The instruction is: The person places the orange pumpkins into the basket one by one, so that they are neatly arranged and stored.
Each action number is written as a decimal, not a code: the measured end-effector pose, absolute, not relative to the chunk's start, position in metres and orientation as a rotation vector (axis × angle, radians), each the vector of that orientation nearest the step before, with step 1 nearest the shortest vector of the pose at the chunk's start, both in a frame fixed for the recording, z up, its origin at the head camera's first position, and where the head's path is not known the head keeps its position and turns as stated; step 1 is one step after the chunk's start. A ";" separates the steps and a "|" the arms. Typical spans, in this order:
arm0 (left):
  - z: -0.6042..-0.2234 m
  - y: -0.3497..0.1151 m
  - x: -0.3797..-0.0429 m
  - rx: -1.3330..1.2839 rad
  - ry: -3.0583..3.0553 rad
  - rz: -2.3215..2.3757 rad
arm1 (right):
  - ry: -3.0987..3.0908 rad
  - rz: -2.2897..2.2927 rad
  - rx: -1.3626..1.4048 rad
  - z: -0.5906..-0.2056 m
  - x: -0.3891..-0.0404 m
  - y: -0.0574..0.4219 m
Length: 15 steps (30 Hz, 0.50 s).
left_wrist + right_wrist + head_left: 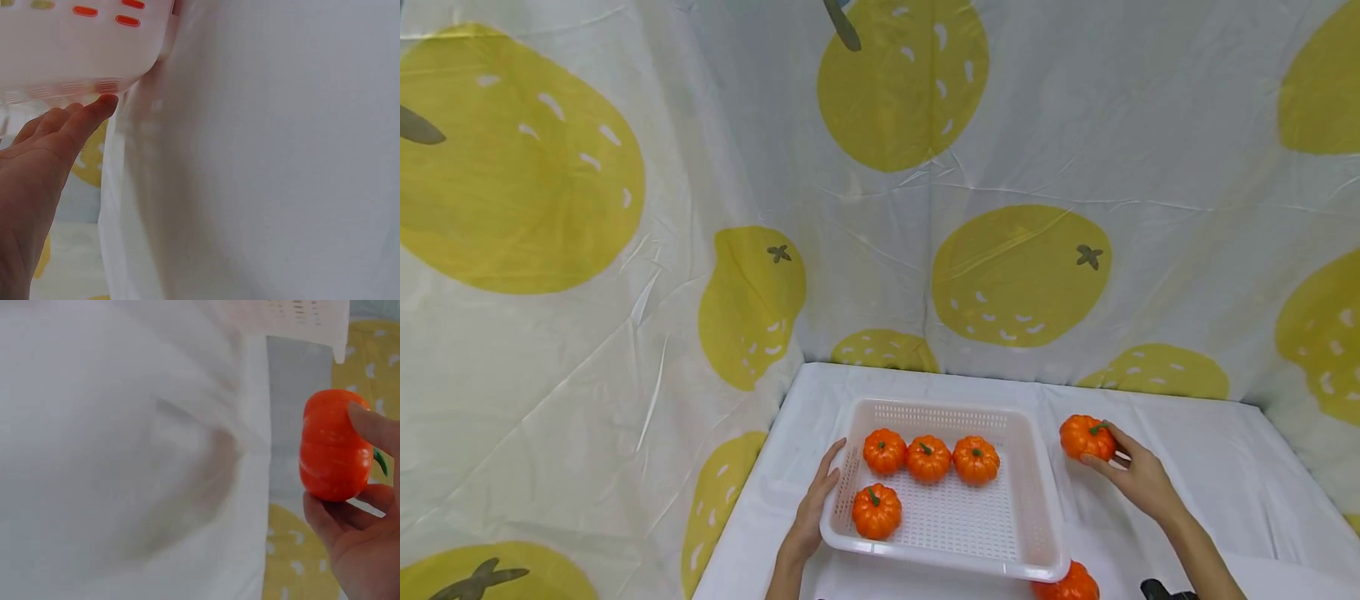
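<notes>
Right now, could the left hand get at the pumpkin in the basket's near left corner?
Probably yes: the left hand is at the left side of the basket, and that pumpkin lies just inside. The top is open, so only the side wall seems in the way; reaching over should do.

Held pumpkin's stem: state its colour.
The stem is green, seen best in the right wrist view.

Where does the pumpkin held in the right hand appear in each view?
Head: the pumpkin is low, right of centre, in the right hand.
Left wrist: not visible.
Right wrist: right side, about mid-height.
Shared landmark: the white basket, low centre in head, top left in left wrist, top right in right wrist.
</notes>
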<state>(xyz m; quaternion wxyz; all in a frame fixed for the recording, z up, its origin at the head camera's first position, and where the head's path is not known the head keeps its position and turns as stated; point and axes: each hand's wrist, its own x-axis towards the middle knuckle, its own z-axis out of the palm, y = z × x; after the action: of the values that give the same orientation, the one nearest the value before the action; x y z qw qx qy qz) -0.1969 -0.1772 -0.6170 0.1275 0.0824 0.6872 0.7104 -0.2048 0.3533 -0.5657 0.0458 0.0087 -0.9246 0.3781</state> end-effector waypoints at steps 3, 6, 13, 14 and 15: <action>-0.617 -0.177 -0.197 0.240 2.011 2.060 | -2.797 1.179 0.051 -0.552 -0.208 0.347; -0.618 -0.177 -0.198 0.239 2.021 2.053 | -2.789 1.218 0.079 -0.537 -0.210 0.339; -0.617 -0.177 -0.197 0.224 2.017 2.056 | -2.800 1.237 0.189 -0.511 -0.216 0.320; -0.617 -0.177 -0.197 0.223 2.017 2.056 | -2.797 1.244 0.213 -0.508 -0.218 0.317; -0.617 -0.177 -0.197 0.222 2.016 2.056 | -2.791 1.258 0.247 -0.506 -0.219 0.314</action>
<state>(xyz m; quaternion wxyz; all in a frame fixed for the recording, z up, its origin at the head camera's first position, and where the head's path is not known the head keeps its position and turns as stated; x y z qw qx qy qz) -0.1968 -0.1767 -0.6166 0.1265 0.0763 0.6925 0.7061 -0.2186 0.3142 -0.5059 0.0352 0.0803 -0.9081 0.4095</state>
